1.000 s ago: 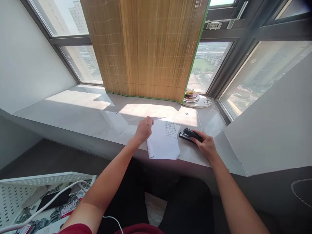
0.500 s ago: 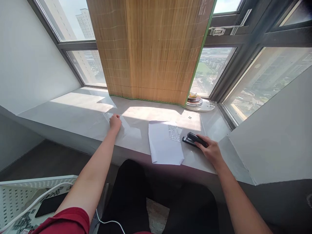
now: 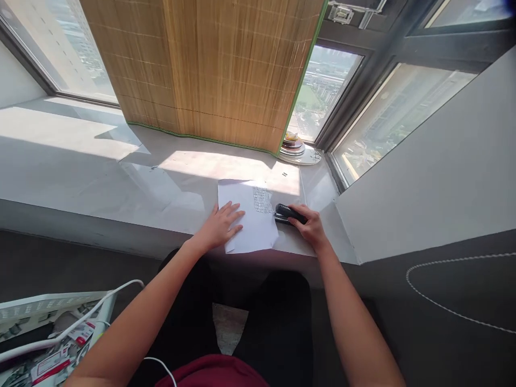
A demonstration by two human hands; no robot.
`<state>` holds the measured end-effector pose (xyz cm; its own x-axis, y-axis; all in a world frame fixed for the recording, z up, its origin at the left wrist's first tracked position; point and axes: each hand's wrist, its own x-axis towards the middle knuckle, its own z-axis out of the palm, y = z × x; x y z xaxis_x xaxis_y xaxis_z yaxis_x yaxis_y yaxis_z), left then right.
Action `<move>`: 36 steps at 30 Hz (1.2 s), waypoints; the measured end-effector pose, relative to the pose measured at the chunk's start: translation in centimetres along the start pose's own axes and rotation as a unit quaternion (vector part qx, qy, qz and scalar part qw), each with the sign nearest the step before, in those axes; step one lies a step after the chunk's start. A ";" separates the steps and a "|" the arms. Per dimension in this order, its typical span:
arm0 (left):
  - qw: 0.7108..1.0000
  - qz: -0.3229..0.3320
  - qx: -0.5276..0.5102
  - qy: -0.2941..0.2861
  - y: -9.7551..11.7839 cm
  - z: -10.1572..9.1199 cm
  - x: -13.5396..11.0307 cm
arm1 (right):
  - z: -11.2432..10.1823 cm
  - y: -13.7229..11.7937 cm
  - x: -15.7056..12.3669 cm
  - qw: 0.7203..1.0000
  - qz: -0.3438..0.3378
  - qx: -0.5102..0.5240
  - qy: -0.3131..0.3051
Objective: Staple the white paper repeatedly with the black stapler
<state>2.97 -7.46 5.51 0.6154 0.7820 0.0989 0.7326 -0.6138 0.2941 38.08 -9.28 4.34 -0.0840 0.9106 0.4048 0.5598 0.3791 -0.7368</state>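
White paper (image 3: 253, 231) lies on the windowsill in front of me, with rows of staples (image 3: 263, 200) across its upper right part. My left hand (image 3: 221, 224) rests flat on the paper's left side, fingers spread. A black stapler (image 3: 285, 212) is gripped in my right hand (image 3: 309, 226), its front end at the paper's right edge. Whether the paper sits between the stapler's jaws I cannot tell. Two small loose staple strips (image 3: 284, 173) lie on the sill beyond.
A bamboo blind (image 3: 209, 70) hangs at the back of the sill (image 3: 177, 188). Stacked plates (image 3: 293, 146) stand by the window corner. A white basket (image 3: 60, 298) holding packets and a white cable (image 3: 116, 290) is at lower left.
My left hand has come from the sill's left onto the paper and opened out flat. The stapler has moved in to the paper's right edge. The camera view has shifted.
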 end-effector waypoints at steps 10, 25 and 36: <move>0.995 0.100 0.020 -0.018 2.6 -1.7 2.7 | -0.2 -0.5 0.0 0.999 -0.052 -0.014 -0.003; 0.993 0.114 -0.019 -0.036 4.6 0.3 2.8 | -0.6 -1.6 -0.2 0.993 -0.064 -0.098 0.004; 0.990 0.119 -0.066 -0.028 5.4 1.4 3.1 | -0.3 -2.3 -0.4 0.989 -0.092 -0.108 -0.032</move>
<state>9.26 -8.49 6.04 0.7838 0.6077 0.1284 0.5230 -0.7572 0.3912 37.08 -10.55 6.10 -0.2491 0.8403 0.4816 0.6929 0.5020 -0.5175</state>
